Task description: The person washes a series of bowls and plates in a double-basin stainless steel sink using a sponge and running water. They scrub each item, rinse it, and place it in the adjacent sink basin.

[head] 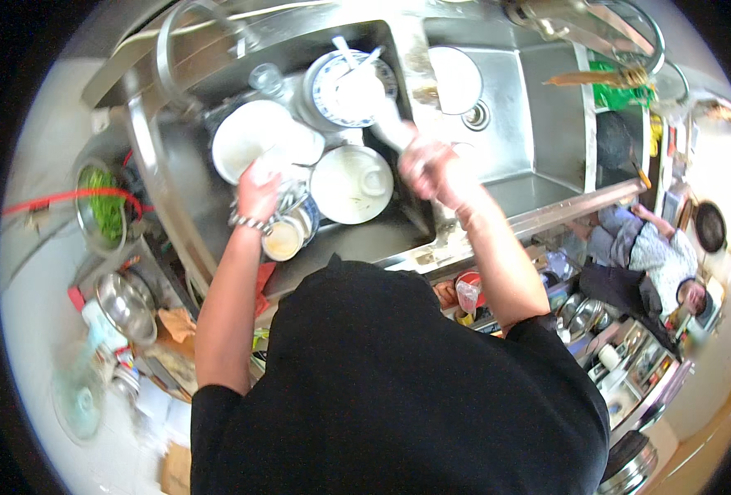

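Dishes fill the left basin of a steel double sink. My left hand (259, 192), with a metal bracelet at the wrist, is at the near edge of a white bowl (241, 142); its fingers are blurred, and whether it grips anything is unclear. My right hand (427, 164) is over the divider between the basins, closed on a blurred whitish object (392, 127) whose kind I cannot tell. Beyond it, white spoons (344, 52) lie in blue-patterned bowls (325, 93). A round white dish (351, 185) sits between my hands, with a small cup (283, 240) of yellowish residue nearer me.
A white plate (457, 80) rests in the right basin near the drain (477, 116). A glass (266, 79) stands at the back left. Left of the sink are a bowl of green vegetables (102, 204) and steel bowls (127, 309). Another person (656, 247) is at the far right.
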`<action>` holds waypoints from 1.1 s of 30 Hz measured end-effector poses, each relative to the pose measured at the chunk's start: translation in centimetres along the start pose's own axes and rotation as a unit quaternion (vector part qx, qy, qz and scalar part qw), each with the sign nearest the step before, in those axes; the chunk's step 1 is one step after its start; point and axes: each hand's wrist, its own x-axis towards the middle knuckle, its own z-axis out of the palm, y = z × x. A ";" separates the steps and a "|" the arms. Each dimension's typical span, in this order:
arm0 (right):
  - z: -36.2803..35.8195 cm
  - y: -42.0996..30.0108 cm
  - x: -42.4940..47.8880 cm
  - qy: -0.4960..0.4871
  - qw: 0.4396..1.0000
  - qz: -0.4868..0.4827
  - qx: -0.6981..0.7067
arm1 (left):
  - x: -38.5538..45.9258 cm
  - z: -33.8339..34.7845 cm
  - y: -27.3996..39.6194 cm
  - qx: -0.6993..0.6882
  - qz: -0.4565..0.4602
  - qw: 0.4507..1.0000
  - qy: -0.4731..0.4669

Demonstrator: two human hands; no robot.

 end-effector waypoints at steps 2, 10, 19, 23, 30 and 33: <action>-7.0 -1.6 2.6 0.171 0.959 -0.142 -0.177 | -1.1 0.5 2.6 -0.012 -0.128 0.988 0.084; -27.7 6.0 17.6 0.291 0.721 0.085 -0.623 | -4.0 -0.8 3.1 -0.337 -0.211 0.918 0.004; -12.9 -3.8 15.1 0.397 0.691 -0.336 -0.502 | -4.4 0.0 1.0 -0.360 -0.201 0.911 -0.022; -1.7 -5.7 17.5 0.144 0.624 -0.364 -0.677 | -4.2 0.3 1.5 -0.369 -0.203 0.907 -0.012; -1.3 -5.3 24.9 0.033 0.266 -0.151 -0.951 | -6.2 -1.3 3.7 -0.375 -0.183 0.909 0.022; -1.0 -5.9 23.9 -0.026 0.252 -0.118 -0.960 | -7.4 -2.4 2.3 -0.391 -0.188 0.900 0.038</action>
